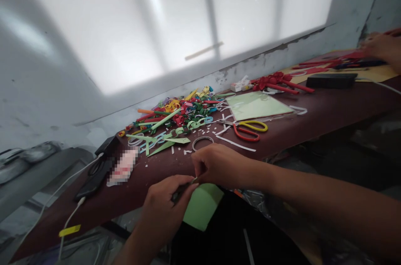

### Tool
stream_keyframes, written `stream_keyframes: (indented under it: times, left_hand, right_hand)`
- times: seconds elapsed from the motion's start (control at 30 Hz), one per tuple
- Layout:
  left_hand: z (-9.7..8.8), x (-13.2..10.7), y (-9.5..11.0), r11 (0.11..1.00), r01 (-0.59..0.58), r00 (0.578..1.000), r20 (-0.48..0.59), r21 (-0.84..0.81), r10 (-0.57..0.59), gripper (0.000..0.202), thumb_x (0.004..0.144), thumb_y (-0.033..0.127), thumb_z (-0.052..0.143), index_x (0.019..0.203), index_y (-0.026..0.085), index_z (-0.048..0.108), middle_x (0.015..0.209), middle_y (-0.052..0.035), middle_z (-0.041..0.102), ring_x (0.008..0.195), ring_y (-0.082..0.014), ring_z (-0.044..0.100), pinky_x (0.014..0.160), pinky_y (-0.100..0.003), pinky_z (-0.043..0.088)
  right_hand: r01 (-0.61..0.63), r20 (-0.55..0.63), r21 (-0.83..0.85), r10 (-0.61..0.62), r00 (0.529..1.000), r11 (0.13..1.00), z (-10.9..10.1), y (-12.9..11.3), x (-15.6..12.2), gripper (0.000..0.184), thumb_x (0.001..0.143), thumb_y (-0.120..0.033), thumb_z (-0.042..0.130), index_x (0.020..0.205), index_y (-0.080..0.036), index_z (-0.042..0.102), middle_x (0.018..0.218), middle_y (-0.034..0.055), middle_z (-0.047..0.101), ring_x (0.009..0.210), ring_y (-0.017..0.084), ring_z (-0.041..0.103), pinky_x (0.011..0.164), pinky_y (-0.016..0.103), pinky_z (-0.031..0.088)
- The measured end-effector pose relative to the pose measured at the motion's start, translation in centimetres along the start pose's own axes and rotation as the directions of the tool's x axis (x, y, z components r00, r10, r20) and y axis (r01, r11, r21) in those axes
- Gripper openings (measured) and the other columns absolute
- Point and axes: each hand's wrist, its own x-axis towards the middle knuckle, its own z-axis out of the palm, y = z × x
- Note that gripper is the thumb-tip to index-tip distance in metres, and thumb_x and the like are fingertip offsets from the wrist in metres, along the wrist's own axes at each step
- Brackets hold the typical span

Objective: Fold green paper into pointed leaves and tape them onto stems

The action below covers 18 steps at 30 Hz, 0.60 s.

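A piece of light green paper [203, 207] hangs below my two hands, over the dark cloth of my lap. Its top edge is pinched between the thumb and fingers of my left hand [166, 202]. My right hand [221, 164] is closed at the same edge, its fingertips meeting the left ones. Just beyond my hands a roll of tape [203, 138] lies flat on the dark red table [175, 169]. Scissors [250, 129] with one red and one yellow handle rest to its right, blades partly open.
A heap of coloured paper chains [175, 114] lies along the wall. Green sheets [258, 105] are stacked behind the scissors, near red paper pieces [275, 82]. White scraps are scattered about. A black power bank [332, 80] and a cabled phone [94, 179] flank the space. Another person's hand [382, 47] shows at right.
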Motion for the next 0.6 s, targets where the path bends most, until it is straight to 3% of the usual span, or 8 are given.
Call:
stream_keyframes:
  times: [0.17,0.23,0.4,0.6]
  left_hand:
    - [-0.2,1.1,0.0,0.999,-0.012,0.997,0.082,0.035,0.009,0.021,0.091,0.030,0.058,0.088,0.025,0.078,0.083,0.0007,0.080,0.071,-0.0143,0.073,0.067,-0.023,0.052]
    - [-0.4,1.6,-0.1,0.999,0.005,0.994,0.109,0.053,-0.010,0.020,0.092,0.031,0.059,0.090,0.024,0.078,0.081,0.0014,0.079,0.070,-0.0140,0.072,0.064,-0.024,0.050]
    - [-0.9,2.3,-0.6,0.998,0.020,0.985,0.167,0.063,-0.030,0.021,0.094,0.033,0.057,0.094,0.024,0.076,0.086,0.0011,0.079,0.076,-0.0147,0.072,0.070,-0.025,0.049]
    - [-1.0,2.1,-0.7,0.999,0.009,0.973,0.228,0.032,-0.016,0.024,0.097,0.033,0.052,0.092,0.023,0.073,0.087,0.0014,0.077,0.080,-0.0139,0.070,0.074,-0.025,0.047]
  right_hand:
    - [0.039,0.063,-0.044,-0.036,0.997,0.998,-0.4,0.1,0.6,0.012,0.079,-0.027,0.083,0.081,-0.017,0.077,0.072,0.0018,0.073,0.066,0.014,0.062,0.057,0.023,0.033]
    - [0.070,0.100,-0.058,-0.064,0.993,0.996,-0.7,0.1,0.7,0.005,0.084,-0.021,0.077,0.085,-0.017,0.080,0.079,0.0049,0.077,0.072,0.016,0.065,0.062,0.023,0.036]
    - [0.105,0.157,-0.047,-0.097,0.983,0.993,-1.6,0.1,0.5,0.021,0.086,-0.009,0.067,0.096,-0.020,0.082,0.089,0.0052,0.080,0.079,0.016,0.069,0.069,0.022,0.040]
    - [0.002,0.109,-0.031,0.001,0.994,1.000,-1.4,0.1,0.8,0.009,0.084,-0.026,0.079,0.081,-0.018,0.080,0.067,0.0009,0.072,0.061,0.011,0.060,0.057,0.022,0.034]
